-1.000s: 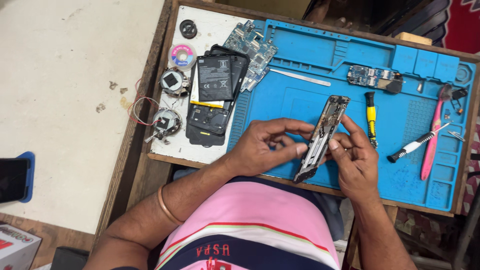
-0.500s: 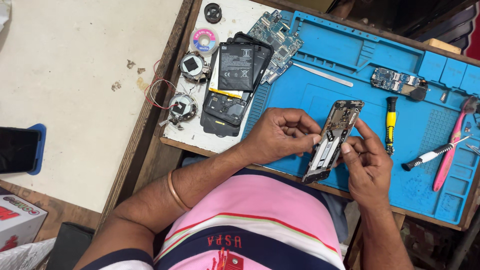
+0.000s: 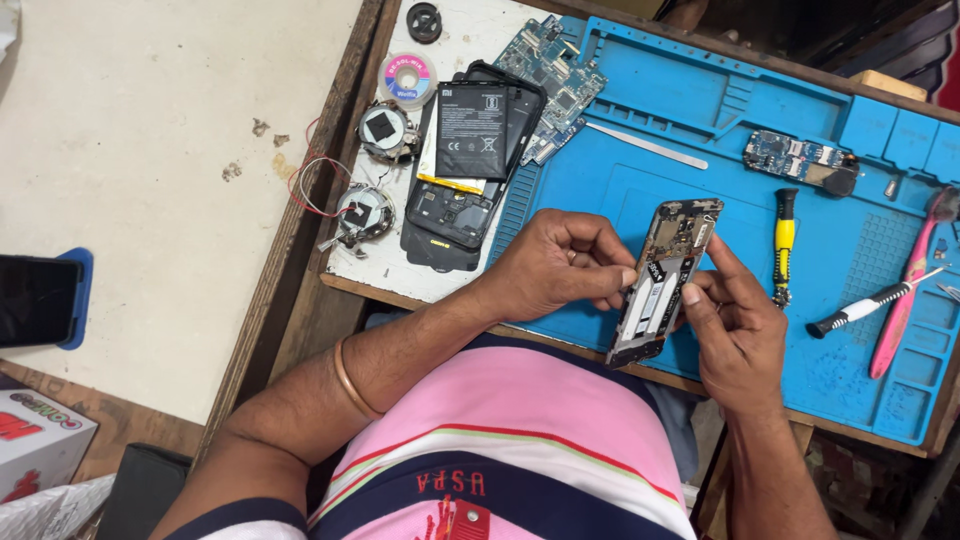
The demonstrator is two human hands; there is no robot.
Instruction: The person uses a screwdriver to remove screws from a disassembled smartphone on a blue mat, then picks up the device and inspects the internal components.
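A blue work mat is spread on the bench. Above its near edge, an opened phone frame is pinched by the left hand and right hand; what is gripped beneath the right fingers is seemingly hidden.

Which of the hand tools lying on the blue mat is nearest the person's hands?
The yellow-handled screwdriver, lying just beyond the right hand. The black-and-white screwdriver and the pink tweezers lie farther right.
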